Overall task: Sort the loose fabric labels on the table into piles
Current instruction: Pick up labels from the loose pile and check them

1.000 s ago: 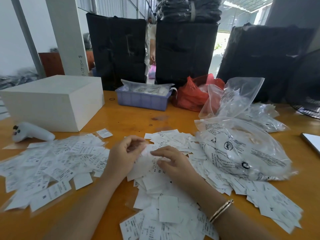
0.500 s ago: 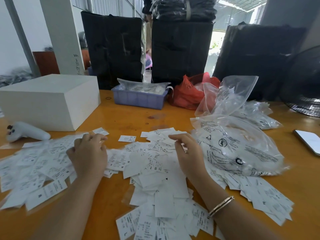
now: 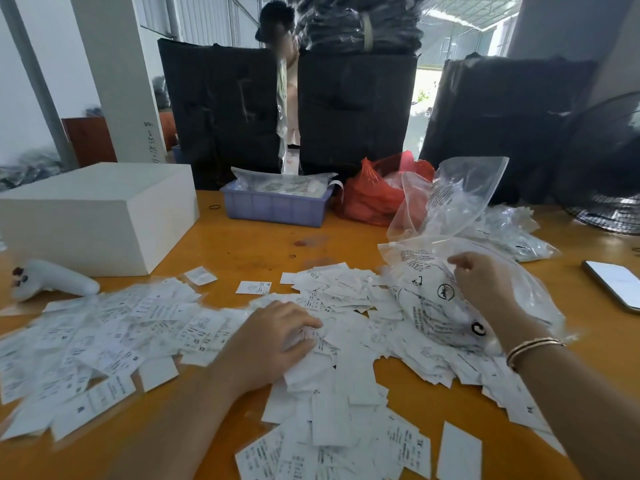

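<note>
White fabric labels lie scattered over the orange table [image 3: 263, 247]. One spread of labels [image 3: 104, 334] covers the left side, and a second heap of labels [image 3: 346, 393] fills the middle and right. My left hand [image 3: 273, 341] lies palm down on the middle heap, with its fingers spread over the labels. My right hand [image 3: 481, 282] rests on a clear printed plastic bag [image 3: 433, 299] at the right, its fingers curled on the plastic. Whether it pinches the bag I cannot tell. A single label [image 3: 253, 287] lies apart near the table's middle.
A white box [image 3: 100, 216] and a white controller [image 3: 52, 282] stand at the left. A purple bin [image 3: 273, 206], a red bag [image 3: 374, 195] and more clear bags [image 3: 450, 202] sit at the back. A phone [image 3: 613, 284] lies at the right edge. A person stands behind black bundles.
My left hand has moved right from the left spread onto the middle heap. My right hand has moved right from the labels onto the clear bag.
</note>
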{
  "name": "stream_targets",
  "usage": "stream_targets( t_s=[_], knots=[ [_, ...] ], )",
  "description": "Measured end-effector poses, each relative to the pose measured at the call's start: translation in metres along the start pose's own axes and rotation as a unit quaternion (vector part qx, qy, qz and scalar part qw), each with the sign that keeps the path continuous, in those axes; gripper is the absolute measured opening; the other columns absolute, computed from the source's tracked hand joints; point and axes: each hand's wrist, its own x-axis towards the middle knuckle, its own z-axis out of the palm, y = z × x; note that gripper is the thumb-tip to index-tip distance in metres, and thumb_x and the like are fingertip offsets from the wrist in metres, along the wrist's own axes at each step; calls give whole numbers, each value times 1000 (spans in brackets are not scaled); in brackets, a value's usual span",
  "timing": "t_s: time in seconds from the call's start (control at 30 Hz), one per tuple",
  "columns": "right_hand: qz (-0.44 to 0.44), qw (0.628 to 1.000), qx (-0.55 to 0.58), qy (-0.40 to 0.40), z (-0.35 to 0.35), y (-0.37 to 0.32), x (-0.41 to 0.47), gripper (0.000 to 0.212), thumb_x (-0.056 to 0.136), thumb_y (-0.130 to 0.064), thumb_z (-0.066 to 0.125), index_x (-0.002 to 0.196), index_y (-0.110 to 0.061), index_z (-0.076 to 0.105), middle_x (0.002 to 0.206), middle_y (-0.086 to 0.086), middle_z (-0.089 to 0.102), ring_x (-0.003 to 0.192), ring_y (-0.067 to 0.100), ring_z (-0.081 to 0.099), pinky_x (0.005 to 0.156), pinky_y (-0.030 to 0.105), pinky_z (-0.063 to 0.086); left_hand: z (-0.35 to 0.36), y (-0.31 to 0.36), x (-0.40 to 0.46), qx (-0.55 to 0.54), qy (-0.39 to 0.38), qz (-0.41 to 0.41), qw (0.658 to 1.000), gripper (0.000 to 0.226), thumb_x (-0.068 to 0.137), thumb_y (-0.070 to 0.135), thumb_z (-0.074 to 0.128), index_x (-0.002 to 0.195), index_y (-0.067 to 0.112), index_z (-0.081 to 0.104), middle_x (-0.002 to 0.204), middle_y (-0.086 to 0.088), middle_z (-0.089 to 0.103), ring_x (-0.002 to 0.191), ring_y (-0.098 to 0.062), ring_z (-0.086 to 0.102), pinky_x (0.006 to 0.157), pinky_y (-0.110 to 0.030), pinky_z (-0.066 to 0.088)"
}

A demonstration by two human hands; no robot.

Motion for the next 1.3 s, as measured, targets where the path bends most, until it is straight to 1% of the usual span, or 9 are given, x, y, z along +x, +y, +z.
stream_targets(
  t_s=[0.07,0.13,0.3,0.5,0.63,0.8,1.0,1.1,1.3],
  knots=[
    [9,991,-104,-83,4,10,3,28,91,-11,52,116,-11,66,122,13,63,105,30,57,85,36,46,0,-2,0,5,2,-7,1000,22,92,42,53,112,40,60,112,25,55,107,7,43,91,-13,30],
    [20,977,-175,-119,8,12,1,27,91,-9,47,106,-11,69,120,13,63,106,31,55,88,37,41,0,-2,0,2,6,-11,1000,20,92,41,54,110,39,62,110,24,56,106,7,44,89,-11,29],
    [26,983,-160,-80,10,5,-6,30,90,-7,45,104,-18,68,114,12,64,106,31,54,88,36,37,0,-1,-1,-4,4,-16,1000,20,92,38,55,110,37,63,108,25,55,105,7,44,87,-6,28],
    [24,989,-140,-35,6,0,-13,22,89,-11,45,80,-14,65,69,2,53,72,25,48,84,38,40,1,-2,-1,-10,1,-18,1000,19,91,37,56,110,39,63,108,27,56,105,10,43,87,-8,31],
    [5,986,-164,-30,5,-4,-16,24,85,-4,44,72,-12,63,73,12,61,64,23,45,74,34,35,1,-4,-1,-10,0,-19,1000,19,91,38,56,109,40,62,106,29,54,105,10,43,87,-11,33],
    [-8,988,-152,6,6,-8,-20,23,84,-2,46,74,-17,60,64,-5,47,66,21,45,88,42,43,2,-3,-1,-9,-1,-19,1000,19,91,38,56,109,41,62,104,32,51,104,15,40,86,-8,30],
    [35,999,28,23,8,-3,-18,11,87,-18,58,83,-16,69,92,2,67,86,26,59,83,43,49,0,-3,0,-17,2,-20,1000,18,92,36,56,108,40,63,103,32,52,104,15,40,86,-8,30],
    [13,988,126,88,5,-12,-16,14,90,-23,59,92,-14,70,89,-1,69,76,14,59,64,22,44,0,-2,0,-21,1,-22,1000,19,92,37,56,109,41,62,104,33,51,105,14,41,88,-11,32],
    [-19,901,433,-1,4,-59,-45,8,92,-12,57,94,-15,64,79,0,71,69,11,69,57,12,49,-3,3,1,-51,19,-43,998,15,92,34,57,104,44,60,102,38,50,106,18,41,88,-9,32]
  ],
)
